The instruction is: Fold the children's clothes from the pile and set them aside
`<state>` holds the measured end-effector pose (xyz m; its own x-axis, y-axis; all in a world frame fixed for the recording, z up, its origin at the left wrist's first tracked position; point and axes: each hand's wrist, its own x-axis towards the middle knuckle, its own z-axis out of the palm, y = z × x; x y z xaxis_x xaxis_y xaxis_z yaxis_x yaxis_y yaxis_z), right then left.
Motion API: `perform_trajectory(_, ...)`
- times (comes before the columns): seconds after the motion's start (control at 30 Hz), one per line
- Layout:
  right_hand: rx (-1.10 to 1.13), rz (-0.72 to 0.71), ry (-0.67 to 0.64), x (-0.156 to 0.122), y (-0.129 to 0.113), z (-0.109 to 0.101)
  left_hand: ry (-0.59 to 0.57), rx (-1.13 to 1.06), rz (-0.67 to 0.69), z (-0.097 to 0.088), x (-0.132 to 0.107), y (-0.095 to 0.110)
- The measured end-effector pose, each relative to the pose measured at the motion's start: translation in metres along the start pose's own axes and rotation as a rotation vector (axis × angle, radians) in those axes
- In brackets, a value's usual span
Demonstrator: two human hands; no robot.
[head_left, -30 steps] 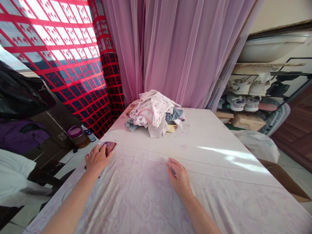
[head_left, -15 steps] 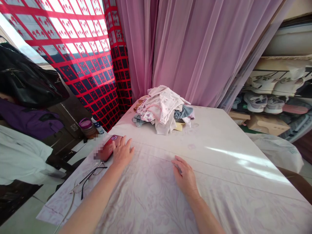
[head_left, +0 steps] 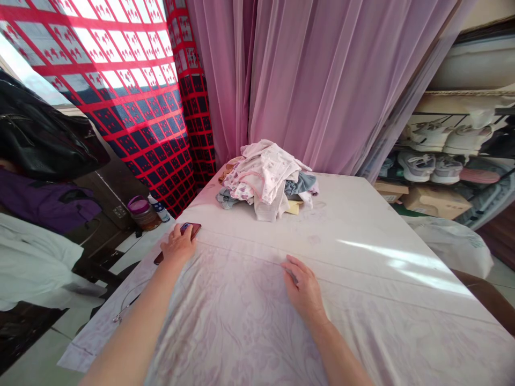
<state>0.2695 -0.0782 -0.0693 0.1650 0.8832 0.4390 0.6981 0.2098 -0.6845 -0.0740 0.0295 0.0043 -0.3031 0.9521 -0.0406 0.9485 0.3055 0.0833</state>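
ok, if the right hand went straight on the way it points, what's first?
Probably the clothes pile, at its near edge: the right hand points forward and slightly left, toward it. Whether it already touches the sheet is unclear.

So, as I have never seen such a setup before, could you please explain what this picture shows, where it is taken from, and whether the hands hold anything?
There is no machine here: a camera worn on a person's head looks forward and down at two bare hands. Ahead, a heaped pile of pale pink, white and grey-blue clothes lies on a flat surface covered with a pale, purple-patterned cloth. The left hand lies over a flat, reddish phone; whether it grips it, I cannot tell. The right hand rests on the cloth, loosely curled, with nothing visibly held.
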Motion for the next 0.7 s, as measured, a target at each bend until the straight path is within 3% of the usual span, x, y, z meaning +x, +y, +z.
perform_trajectory(0.3, -0.005, 0.005, -0.013, 0.001, -0.004, -0.002, 0.031, 0.046, 0.076, -0.005, 0.012, 0.017)
perform_trajectory(0.57, -0.003, 0.006, -0.004, -0.002, -0.004, 0.001, 0.053, 0.015, 0.074, 0.003, 0.012, 0.005)
perform_trajectory(0.7, 0.005, 0.018, -0.050, 0.010, -0.007, 0.002, 0.188, 0.030, 0.151, 0.012, 0.001, 0.022)
